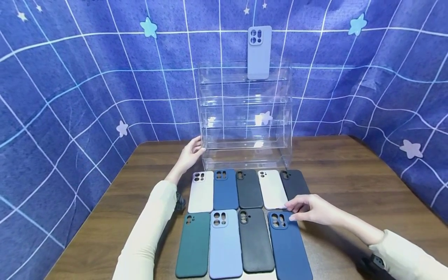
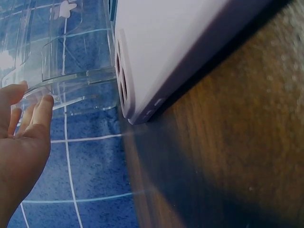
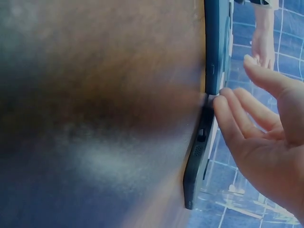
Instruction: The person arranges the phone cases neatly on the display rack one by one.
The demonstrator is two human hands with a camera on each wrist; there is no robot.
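A clear acrylic tiered display rack (image 1: pixel 245 151) stands at the back of the table. My left hand (image 1: pixel 191 152) holds its left side edge, thumb toward the front; the left wrist view shows the fingers (image 2: pixel 43 111) at the clear panel. My right hand (image 1: pixel 313 210) is over the phone cases, thumb and fingertips apart with nothing between them. Its fingertips are right at the bottom of a white phone case (image 1: pixel 272 189) and the top of a dark blue phone case (image 1: pixel 292 249). A black phone case (image 1: pixel 295 184) lies just beyond them.
More phone cases lie in two rows: pale lilac (image 1: pixel 201 194), blue (image 1: pixel 225 192), dark grey (image 1: pixel 250 194), green (image 1: pixel 192 249), light blue (image 1: pixel 225 252) and black (image 1: pixel 257 245). Another light blue case (image 1: pixel 259 58) stands upright on the rack's top tier. A blue grid-patterned cloth (image 1: pixel 87 97) hangs behind the wooden table (image 1: pixel 350 167).
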